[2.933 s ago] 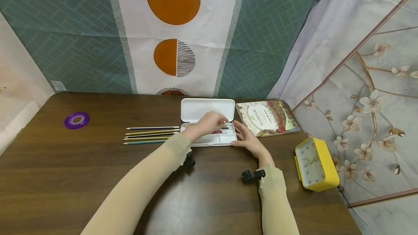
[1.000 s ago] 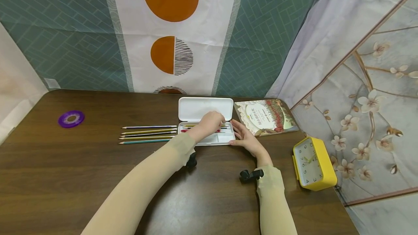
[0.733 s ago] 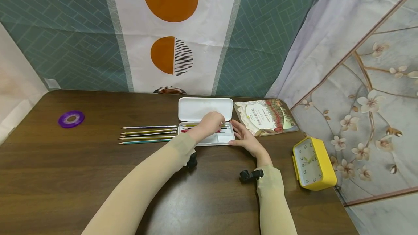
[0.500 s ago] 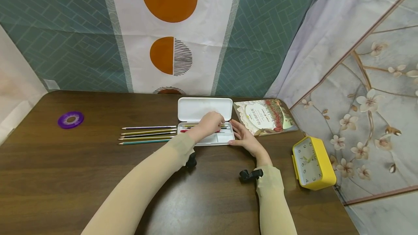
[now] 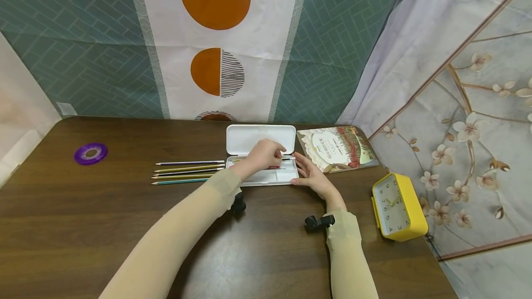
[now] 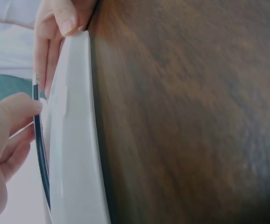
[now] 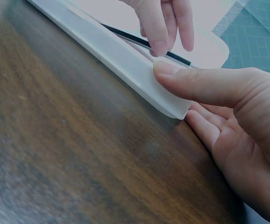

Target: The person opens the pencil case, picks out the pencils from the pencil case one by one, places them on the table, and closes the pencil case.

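Note:
A white pencil case (image 5: 287,177) lies on the table with its lid raised at the back. Inside, something red (image 5: 272,167) shows beside pencils partly hidden by my left hand (image 5: 264,153). Thumb and fingers of that hand pinch a dark pencil (image 6: 40,149), which lies slantwise at the case's opening in the left wrist view. My right hand (image 5: 313,180) grips the right end of the case, its thumb (image 7: 177,77) on the front rim and the other fingers along the outer side.
Several pencils (image 5: 189,170) lie side by side left of the case. A purple ring-shaped roll (image 5: 90,153) sits farther left. Right of the case are a printed booklet (image 5: 336,149) and a yellow alarm clock (image 5: 401,206). Patterned cloth hangs behind the table.
My left hand has shifted slightly left and up, and the dark pencil's end now shows to the right of its fingers. The right hand keeps its place on the case.

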Action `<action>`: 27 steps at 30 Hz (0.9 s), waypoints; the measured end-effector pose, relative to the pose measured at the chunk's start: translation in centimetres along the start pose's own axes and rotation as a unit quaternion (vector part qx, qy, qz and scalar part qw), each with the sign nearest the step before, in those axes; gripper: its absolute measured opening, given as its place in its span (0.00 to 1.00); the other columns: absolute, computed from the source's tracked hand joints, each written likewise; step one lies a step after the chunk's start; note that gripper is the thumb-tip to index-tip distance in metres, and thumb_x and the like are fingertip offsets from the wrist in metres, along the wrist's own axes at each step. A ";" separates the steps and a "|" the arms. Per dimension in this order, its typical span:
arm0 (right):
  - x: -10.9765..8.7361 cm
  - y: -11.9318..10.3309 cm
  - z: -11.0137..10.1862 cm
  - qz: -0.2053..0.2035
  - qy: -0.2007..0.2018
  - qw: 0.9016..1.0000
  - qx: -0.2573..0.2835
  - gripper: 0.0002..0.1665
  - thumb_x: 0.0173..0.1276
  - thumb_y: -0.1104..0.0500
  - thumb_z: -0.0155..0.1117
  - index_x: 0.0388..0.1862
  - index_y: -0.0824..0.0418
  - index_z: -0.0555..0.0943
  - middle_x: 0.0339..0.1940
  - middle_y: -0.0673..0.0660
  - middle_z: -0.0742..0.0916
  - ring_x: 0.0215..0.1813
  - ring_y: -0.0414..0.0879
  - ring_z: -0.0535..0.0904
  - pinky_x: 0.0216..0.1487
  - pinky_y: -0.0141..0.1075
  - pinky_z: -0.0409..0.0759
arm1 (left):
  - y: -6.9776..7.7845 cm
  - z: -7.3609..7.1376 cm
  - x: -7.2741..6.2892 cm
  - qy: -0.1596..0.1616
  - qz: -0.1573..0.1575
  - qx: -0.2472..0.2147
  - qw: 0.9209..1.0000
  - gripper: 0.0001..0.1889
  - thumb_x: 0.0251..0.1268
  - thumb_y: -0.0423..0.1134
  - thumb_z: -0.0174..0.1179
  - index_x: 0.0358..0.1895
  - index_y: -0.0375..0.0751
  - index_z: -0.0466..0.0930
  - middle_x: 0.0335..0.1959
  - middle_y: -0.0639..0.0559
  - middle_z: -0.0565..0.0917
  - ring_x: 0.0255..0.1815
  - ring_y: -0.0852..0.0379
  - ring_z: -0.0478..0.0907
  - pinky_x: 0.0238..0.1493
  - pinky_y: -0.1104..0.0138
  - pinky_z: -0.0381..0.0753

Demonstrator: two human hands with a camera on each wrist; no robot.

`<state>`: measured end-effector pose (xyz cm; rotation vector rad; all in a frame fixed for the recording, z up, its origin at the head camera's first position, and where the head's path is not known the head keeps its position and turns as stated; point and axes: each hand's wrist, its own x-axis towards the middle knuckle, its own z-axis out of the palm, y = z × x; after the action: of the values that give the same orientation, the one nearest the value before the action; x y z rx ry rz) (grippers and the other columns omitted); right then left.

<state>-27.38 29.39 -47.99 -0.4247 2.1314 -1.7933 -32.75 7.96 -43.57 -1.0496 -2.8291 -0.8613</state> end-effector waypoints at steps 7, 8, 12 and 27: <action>0.0 0.1 -0.1 0.002 0.002 1.000 -0.004 0.55 0.61 0.75 0.65 0.79 0.66 0.43 0.81 0.65 0.51 0.81 0.57 0.46 0.77 0.47 0.52 | -0.5 -0.4 -0.4 0.024 0.020 -0.053 0.998 0.16 0.59 0.31 0.65 0.51 0.37 0.85 0.33 0.51 0.89 0.38 0.58 0.85 0.49 0.64 0.81; 0.0 0.1 -0.1 0.003 0.001 1.000 -0.004 0.55 0.61 0.74 0.65 0.79 0.66 0.43 0.81 0.65 0.51 0.81 0.57 0.46 0.77 0.48 0.52 | -0.7 -0.5 -0.5 0.027 0.024 -0.058 0.998 0.15 0.59 0.31 0.65 0.51 0.37 0.85 0.33 0.51 0.89 0.38 0.58 0.86 0.49 0.64 0.81; -0.1 0.1 -0.1 0.003 0.003 1.000 -0.004 0.55 0.61 0.74 0.65 0.79 0.66 0.43 0.81 0.65 0.51 0.81 0.57 0.45 0.77 0.49 0.50 | -1.2 -0.6 -0.6 0.038 0.053 -0.081 0.995 0.15 0.59 0.32 0.66 0.50 0.36 0.86 0.32 0.52 0.89 0.37 0.59 0.86 0.48 0.64 0.81; -0.2 -0.1 0.2 -0.002 0.000 1.000 0.000 0.55 0.61 0.75 0.65 0.80 0.65 0.44 0.81 0.63 0.52 0.81 0.56 0.45 0.78 0.48 0.50 | -0.7 -3.0 -2.1 0.113 0.115 -0.094 0.982 0.13 0.57 0.29 0.66 0.47 0.34 0.86 0.31 0.49 0.90 0.35 0.55 0.86 0.41 0.64 0.83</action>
<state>-27.16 29.30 -47.94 -0.4296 2.1325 -1.7941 -32.04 4.79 -41.78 -1.1848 -2.4225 -1.1570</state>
